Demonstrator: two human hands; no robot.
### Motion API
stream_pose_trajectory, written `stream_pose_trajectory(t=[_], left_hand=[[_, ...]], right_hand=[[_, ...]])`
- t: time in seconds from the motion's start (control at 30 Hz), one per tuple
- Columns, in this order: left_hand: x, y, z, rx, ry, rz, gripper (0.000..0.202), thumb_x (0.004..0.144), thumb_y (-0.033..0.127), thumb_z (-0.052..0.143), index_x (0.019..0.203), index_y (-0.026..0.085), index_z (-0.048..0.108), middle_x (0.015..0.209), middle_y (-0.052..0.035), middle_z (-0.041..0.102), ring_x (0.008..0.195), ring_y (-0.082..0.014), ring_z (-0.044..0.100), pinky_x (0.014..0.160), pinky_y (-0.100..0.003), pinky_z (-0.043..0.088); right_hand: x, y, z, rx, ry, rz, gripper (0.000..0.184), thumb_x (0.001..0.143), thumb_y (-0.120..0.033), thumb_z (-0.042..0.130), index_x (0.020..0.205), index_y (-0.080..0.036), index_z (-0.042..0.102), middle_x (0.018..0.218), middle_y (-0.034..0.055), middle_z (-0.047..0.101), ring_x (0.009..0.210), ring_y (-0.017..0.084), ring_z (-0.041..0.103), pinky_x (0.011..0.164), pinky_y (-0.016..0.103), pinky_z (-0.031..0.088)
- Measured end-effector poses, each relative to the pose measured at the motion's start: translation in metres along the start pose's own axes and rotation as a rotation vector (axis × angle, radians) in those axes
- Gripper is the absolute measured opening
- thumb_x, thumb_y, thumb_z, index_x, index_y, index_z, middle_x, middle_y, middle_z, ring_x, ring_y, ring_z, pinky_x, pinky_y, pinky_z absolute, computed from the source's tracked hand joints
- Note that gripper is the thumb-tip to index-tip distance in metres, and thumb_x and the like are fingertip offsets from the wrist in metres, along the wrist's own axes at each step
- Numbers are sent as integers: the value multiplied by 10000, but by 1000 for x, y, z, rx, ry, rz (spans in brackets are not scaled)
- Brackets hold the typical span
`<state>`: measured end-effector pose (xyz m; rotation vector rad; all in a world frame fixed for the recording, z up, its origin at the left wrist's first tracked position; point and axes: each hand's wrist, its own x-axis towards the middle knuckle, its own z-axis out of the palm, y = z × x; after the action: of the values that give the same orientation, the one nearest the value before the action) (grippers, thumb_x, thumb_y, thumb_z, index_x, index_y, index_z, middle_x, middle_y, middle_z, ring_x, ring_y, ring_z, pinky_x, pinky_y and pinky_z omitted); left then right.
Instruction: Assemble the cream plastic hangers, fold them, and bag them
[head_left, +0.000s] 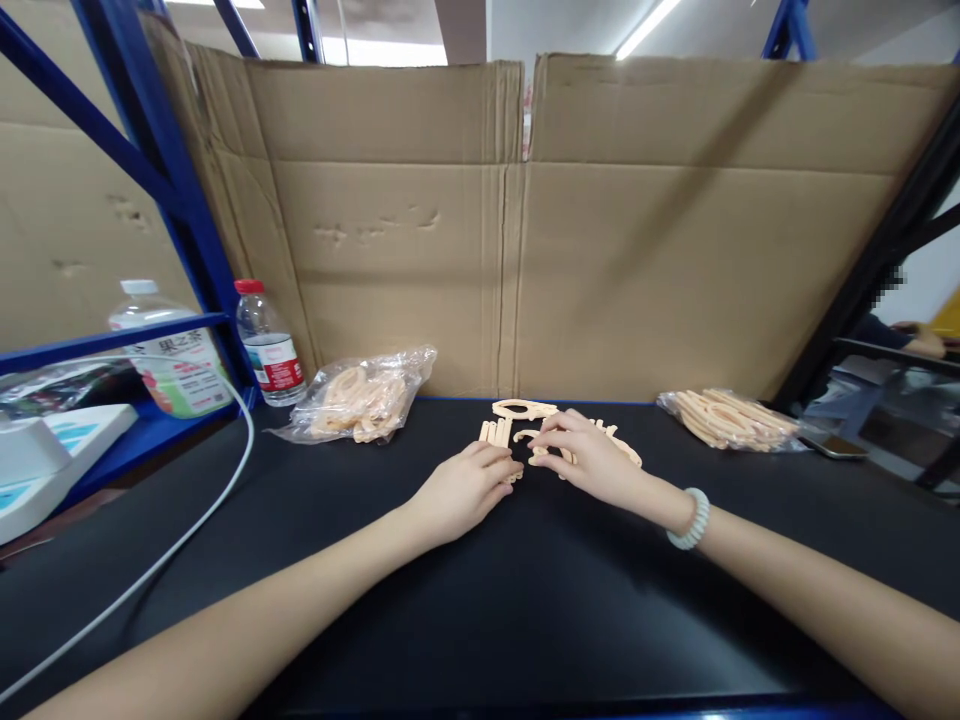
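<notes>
My left hand (469,488) lies over a row of flat pale wooden sticks (496,430), its fingers together and curled onto them. The sticks show above and just below the fingers, side by side on the black table. My right hand (589,455) pinches a small pale wooden piece (538,457) between thumb and fingertips; its exact shape is partly covered. A thin curved hook-like wooden piece (523,435) lies between the hands. Beyond them rests a flat wooden piece with an oval opening (525,409). More cut wooden pieces (622,447) lie partly hidden behind my right hand.
A clear bag of wooden pieces (360,400) lies at the left, beside a red-capped water bottle (270,345). Another bagged bundle (727,418) and a phone (834,445) are at the right. A white cable (202,520) crosses the left side. Cardboard (397,250) walls the back.
</notes>
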<state>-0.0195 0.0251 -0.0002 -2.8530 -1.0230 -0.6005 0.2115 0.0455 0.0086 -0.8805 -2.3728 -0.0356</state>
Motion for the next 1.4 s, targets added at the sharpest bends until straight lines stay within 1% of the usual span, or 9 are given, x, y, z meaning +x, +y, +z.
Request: stream_pose_trajectory(t=[0.17,0.37,0.5,0.63,0.77,0.87,1.07,1.3,1.4], left_hand=[[-1,-9,0,-7,4,-6,221,939,223,504,1113,210,639,1123,-63,652,1089,-211,561,945,-361,487],[-1,-14,-3,16,-14,-29,204,928,214,527,1098,196,637,1098,-60,658,1084,-218,564,940,-364,488],[-1,-14,-4,26,-9,-32,192,926,214,526,1078,205,643,1089,-58,658,1080,-220,570,923,-361,498],[-1,-14,-3,33,6,-25,195,934,225,506,1068,208,647,1084,-65,659,1070,-221,577,906,-359,506],[-1,-17,-1,25,28,-15,200,937,233,497,1065,211,649,1084,-64,659,1061,-219,583,903,-353,507],[-1,-18,0,30,51,-16,204,935,239,497,1073,220,646,1107,-61,659,1054,-213,591,896,-347,517],[0,-21,0,59,66,10,230,936,227,486,1101,224,647,1154,-67,654,1055,-213,603,899,-362,527],[2,-22,1,44,98,6,228,935,240,490,1098,240,649,1158,-50,655,1055,-203,612,888,-339,529],[2,-24,3,32,91,0,230,936,251,487,1096,243,651,1156,-47,655,1061,-207,606,903,-343,521]], right_hand=[[13,1,12,-22,-205,10,147,924,-195,564,964,-174,703,936,62,639,896,190,595,842,355,477],[15,14,3,0,-174,48,245,927,-271,565,1141,-183,645,1152,95,595,1028,197,588,899,356,477],[5,32,-22,50,-48,122,285,955,-339,495,1139,-170,633,1061,97,635,935,189,620,818,353,511],[-14,48,-39,-14,-39,132,352,919,-417,539,1136,-156,632,1072,123,653,1020,248,596,891,442,483],[-37,52,-37,-123,-125,84,510,897,-497,548,1260,-140,563,1280,172,570,1214,303,502,1009,502,417],[-50,53,-31,-126,-190,76,528,941,-471,476,1336,-122,501,1365,189,512,1287,310,449,1067,522,370],[-64,70,-32,-94,-191,141,474,990,-381,371,1401,-154,434,1404,148,488,1336,268,403,1116,504,318],[-62,104,-32,-114,-163,166,445,993,-372,361,1364,-156,476,1366,142,529,1286,255,464,1105,471,332],[-58,106,-33,-124,-113,172,438,992,-398,351,1315,-157,520,1341,161,540,1284,289,456,1081,525,337]])
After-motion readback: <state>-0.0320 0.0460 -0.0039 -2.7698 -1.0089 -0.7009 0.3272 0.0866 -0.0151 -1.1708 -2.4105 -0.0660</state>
